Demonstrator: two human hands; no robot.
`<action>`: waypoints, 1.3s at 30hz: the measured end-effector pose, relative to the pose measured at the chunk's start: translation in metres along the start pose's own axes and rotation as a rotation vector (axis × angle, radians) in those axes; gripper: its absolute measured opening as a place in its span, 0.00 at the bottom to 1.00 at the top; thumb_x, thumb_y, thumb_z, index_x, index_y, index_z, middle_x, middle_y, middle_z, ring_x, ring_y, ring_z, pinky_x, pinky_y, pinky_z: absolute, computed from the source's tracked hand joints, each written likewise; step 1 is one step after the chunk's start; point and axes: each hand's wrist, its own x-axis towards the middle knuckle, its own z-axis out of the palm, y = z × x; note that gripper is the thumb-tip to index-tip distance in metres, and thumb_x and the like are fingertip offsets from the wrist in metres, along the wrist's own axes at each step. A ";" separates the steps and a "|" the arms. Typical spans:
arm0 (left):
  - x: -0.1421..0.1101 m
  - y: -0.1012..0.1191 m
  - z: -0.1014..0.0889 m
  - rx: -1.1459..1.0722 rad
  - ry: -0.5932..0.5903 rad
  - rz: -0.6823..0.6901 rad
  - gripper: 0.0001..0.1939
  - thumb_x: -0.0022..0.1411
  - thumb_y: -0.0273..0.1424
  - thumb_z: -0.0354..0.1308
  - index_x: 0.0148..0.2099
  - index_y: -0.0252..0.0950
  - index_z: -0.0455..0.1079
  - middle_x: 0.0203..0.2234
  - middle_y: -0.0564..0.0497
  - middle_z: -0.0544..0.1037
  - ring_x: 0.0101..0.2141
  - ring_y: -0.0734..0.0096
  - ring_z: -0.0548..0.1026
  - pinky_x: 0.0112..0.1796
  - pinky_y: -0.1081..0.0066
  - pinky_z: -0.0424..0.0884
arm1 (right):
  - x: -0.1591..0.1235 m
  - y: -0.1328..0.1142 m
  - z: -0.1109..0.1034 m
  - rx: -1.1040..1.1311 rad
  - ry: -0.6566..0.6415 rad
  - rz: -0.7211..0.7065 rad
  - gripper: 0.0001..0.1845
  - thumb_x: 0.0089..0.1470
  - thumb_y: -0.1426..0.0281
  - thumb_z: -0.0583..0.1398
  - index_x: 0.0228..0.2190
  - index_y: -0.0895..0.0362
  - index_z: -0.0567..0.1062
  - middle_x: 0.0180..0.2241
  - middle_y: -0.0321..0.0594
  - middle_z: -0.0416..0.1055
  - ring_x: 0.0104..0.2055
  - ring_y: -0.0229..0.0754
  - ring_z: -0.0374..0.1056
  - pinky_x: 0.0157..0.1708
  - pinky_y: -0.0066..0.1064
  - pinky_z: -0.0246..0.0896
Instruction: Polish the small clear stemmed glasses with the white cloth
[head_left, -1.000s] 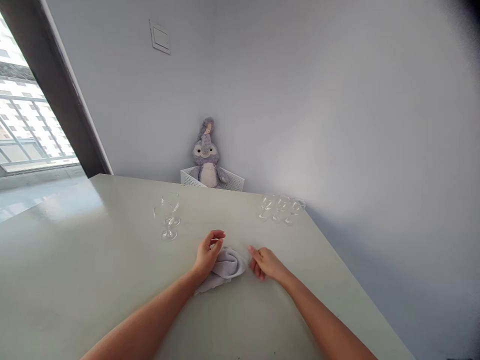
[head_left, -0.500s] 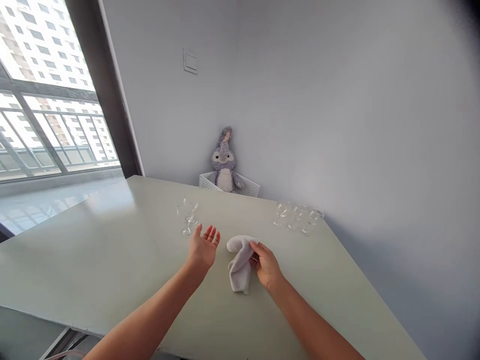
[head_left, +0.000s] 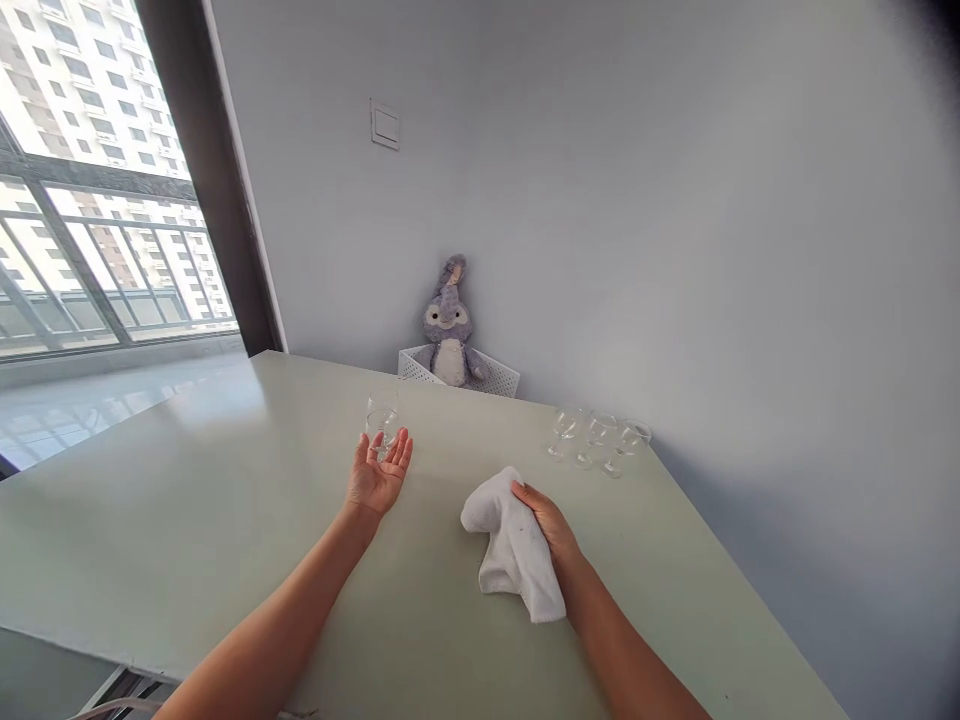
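Palm up, my left hand (head_left: 379,480) is at a clear stemmed glass (head_left: 382,422) on the left part of the table. Its fingers are apart around the glass's lower part, and whether they touch the stem is hard to make out. Just behind, a second clear glass (head_left: 383,398) partly overlaps with the first. My right hand (head_left: 546,520) is closed on a white cloth (head_left: 511,550), thumb on top, with the cloth hanging in loose folds over the table.
Three stemmed glasses (head_left: 600,432) stand together near the right edge of the pale table (head_left: 427,620). Against the corner, a grey plush toy (head_left: 450,340) sits in a white perforated basket (head_left: 504,378). A window (head_left: 112,250) is at left.
My left hand has moved left and away from me to the front glass. My right hand has shifted slightly right and nearer with the cloth, which now hangs more spread out.
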 end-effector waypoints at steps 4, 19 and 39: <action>-0.013 -0.021 0.003 0.149 -0.100 -0.118 0.15 0.56 0.34 0.56 0.45 0.37 0.59 0.43 0.40 0.68 0.45 0.62 0.71 0.42 0.66 0.71 | 0.002 -0.003 -0.004 0.096 0.084 -0.015 0.15 0.39 0.61 0.64 0.27 0.57 0.71 0.20 0.31 0.65 0.20 0.34 0.59 0.21 0.26 0.55; -0.027 -0.091 -0.007 0.727 -0.468 -0.251 0.24 0.53 0.33 0.59 0.51 0.44 0.58 0.42 0.50 0.70 0.37 0.70 0.72 0.40 0.66 0.67 | -0.007 0.029 -0.006 -0.712 -0.259 -0.406 0.20 0.55 0.65 0.52 0.50 0.56 0.62 0.21 0.32 0.64 0.19 0.35 0.61 0.21 0.26 0.57; -0.030 -0.071 0.000 1.172 -0.742 -0.187 0.26 0.53 0.40 0.57 0.54 0.38 0.63 0.43 0.45 0.71 0.40 0.64 0.68 0.41 0.67 0.65 | 0.001 0.035 -0.010 0.080 -0.414 0.016 0.19 0.51 0.57 0.57 0.38 0.60 0.69 0.24 0.40 0.71 0.21 0.38 0.67 0.20 0.28 0.64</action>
